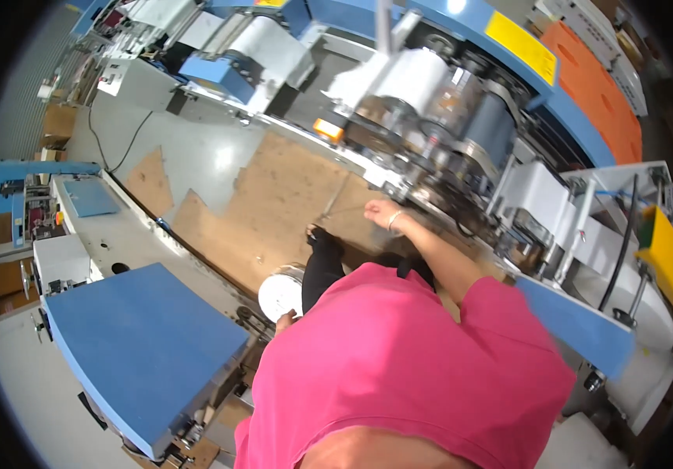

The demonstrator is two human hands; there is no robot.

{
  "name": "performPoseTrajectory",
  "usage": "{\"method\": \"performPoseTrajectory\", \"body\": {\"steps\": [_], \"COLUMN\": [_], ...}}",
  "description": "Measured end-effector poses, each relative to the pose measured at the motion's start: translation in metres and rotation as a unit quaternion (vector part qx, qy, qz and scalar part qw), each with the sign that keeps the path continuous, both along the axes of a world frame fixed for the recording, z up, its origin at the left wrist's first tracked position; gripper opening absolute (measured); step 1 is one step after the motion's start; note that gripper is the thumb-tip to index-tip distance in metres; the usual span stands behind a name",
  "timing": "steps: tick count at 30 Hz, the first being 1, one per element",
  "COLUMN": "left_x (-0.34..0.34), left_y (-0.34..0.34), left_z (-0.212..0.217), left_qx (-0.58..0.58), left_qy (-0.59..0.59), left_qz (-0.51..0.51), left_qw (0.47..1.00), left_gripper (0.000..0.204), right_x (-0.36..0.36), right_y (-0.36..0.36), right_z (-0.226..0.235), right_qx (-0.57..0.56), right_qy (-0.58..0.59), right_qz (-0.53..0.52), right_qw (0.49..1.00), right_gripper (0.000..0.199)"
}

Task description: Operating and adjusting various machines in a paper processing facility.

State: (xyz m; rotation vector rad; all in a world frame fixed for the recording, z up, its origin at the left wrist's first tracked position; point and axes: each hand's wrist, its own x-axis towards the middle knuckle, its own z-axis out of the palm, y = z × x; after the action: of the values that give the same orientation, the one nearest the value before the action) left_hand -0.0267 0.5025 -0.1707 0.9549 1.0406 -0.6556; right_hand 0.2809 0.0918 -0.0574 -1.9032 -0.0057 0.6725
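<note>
Beside my hip, my left hand (285, 320) is at the lower edge of a round white container (280, 294), with its fingers closed at the rim and partly hidden by my body. My right hand (383, 213), a bracelet at its wrist, reaches forward with curled fingers. What those fingers hold, if anything, is too small to make out. Just beyond my right hand stands a printing machine with rollers; its dark grey roller (490, 129) and white roller (413, 80) lie past the fingers.
Brown cardboard sheets (274, 187) cover the floor ahead. On the left is a machine with a blue cover (145, 336). An orange light (328, 130) sits on the printing machine's near edge. A blue panel (575, 324) juts out at my right. Black cables (121, 160) lie on the far floor.
</note>
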Motion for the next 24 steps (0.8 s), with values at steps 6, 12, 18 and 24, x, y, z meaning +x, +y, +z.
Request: {"method": "performPoseTrajectory", "body": {"steps": [6, 12, 18, 24], "left_x": [0.224, 0.445, 0.633, 0.757], "left_y": [0.069, 0.103, 0.06, -0.004], "left_z": [0.103, 0.149, 0.145, 0.102], "left_qx": [0.113, 0.159, 0.196, 0.269], "left_qy": [0.057, -0.018, -0.117, -0.32], "left_qz": [0.006, -0.091, -0.254, -0.554], "left_qw": [0.992, 0.983, 0.94, 0.72], "left_gripper": [0.025, 0.021, 0.016, 0.024], "right_x": [0.069, 0.174, 0.323, 0.388], "right_y": [0.111, 0.188, 0.2, 0.127], "right_z": [0.018, 0.051, -0.022, -0.164], "right_qx": [0.0, 0.205, 0.283, 0.144], "right_qy": [0.065, 0.226, 0.148, 0.081], "right_qz": [0.026, -0.18, -0.561, -0.804], "right_qw": [0.998, 0.935, 0.764, 0.571], "right_gripper": [0.031, 0.038, 0.061, 0.086]}}
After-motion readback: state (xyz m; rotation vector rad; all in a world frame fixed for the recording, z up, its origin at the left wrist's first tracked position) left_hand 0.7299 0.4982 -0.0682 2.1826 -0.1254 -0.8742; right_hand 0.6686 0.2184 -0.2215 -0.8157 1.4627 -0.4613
